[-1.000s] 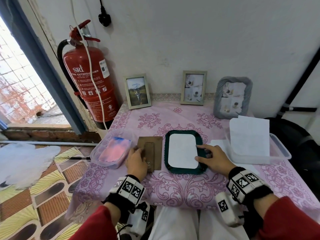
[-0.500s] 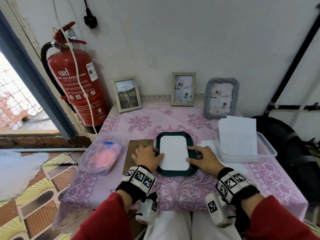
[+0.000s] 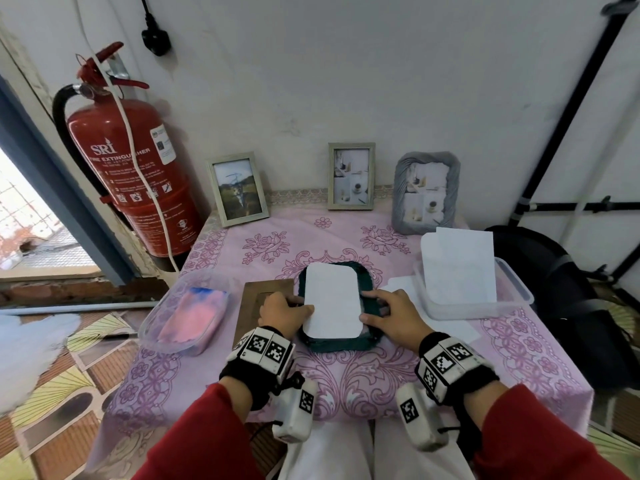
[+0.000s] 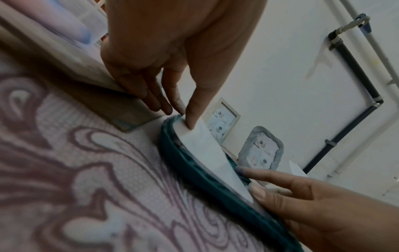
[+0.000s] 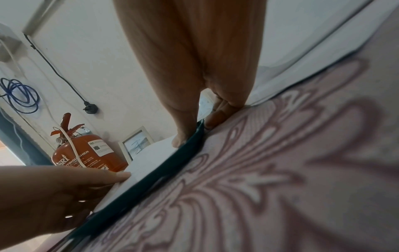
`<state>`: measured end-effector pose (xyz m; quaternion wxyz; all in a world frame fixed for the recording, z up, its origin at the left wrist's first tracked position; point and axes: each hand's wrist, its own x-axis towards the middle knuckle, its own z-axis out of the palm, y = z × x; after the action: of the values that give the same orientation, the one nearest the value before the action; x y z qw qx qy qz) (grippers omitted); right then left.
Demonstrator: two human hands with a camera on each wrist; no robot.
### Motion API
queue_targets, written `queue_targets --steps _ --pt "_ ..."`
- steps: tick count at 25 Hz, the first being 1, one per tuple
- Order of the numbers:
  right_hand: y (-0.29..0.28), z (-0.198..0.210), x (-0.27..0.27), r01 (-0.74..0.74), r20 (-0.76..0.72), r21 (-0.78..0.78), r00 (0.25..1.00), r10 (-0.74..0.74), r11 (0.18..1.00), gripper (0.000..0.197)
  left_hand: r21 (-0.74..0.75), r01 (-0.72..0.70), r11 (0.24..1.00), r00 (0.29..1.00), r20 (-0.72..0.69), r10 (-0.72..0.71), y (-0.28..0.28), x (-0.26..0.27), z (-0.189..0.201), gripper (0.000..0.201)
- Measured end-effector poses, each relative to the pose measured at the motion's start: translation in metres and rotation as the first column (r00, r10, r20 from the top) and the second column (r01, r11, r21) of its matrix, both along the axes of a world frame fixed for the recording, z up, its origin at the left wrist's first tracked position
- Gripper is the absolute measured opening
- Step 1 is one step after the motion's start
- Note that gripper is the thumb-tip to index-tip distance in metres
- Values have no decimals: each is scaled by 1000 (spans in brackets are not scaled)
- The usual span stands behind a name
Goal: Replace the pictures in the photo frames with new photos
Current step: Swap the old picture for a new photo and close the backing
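Observation:
A dark green frame (image 3: 341, 344) lies face down on the pink tablecloth, with a white photo (image 3: 331, 301) blank side up in it. The photo's far end covers the frame's far rim. My left hand (image 3: 301, 306) pinches the photo's left edge, thumb on top; in the left wrist view the photo (image 4: 207, 148) rises off the frame (image 4: 194, 167). My right hand (image 3: 377, 306) rests on the frame's right side, index finger straight along the rim and thumb tip at the photo's near right corner. The brown backing board (image 3: 251, 299) lies left of the frame.
Three framed pictures stand against the wall: a pale one (image 3: 238, 188), another (image 3: 351, 175) and a grey one (image 3: 426, 194). A clear tray (image 3: 512, 296) with white sheets sits to the right, a clear tub (image 3: 188, 315) with pink contents to the left. A fire extinguisher (image 3: 128, 174) stands beyond the table's left edge.
My left hand has left the brown backing board and taken the photo's left edge. The photo has shifted toward the frame's far rim. My right hand stays on the frame's right side.

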<state>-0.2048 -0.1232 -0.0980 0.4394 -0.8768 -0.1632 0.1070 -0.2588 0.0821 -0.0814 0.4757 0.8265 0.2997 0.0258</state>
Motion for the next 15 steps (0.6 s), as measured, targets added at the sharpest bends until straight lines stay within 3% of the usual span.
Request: queue_targets --steps 7,15 --pt "1 1 -2 16 1 -2 1000 -16 1000 50 -129 -61 990 986 146 80 20 3 4 27" --pt "-1 12 -2 3 -15 -51 1000 -4 999 45 -264 -22 964 983 172 70 26 7 4 23"
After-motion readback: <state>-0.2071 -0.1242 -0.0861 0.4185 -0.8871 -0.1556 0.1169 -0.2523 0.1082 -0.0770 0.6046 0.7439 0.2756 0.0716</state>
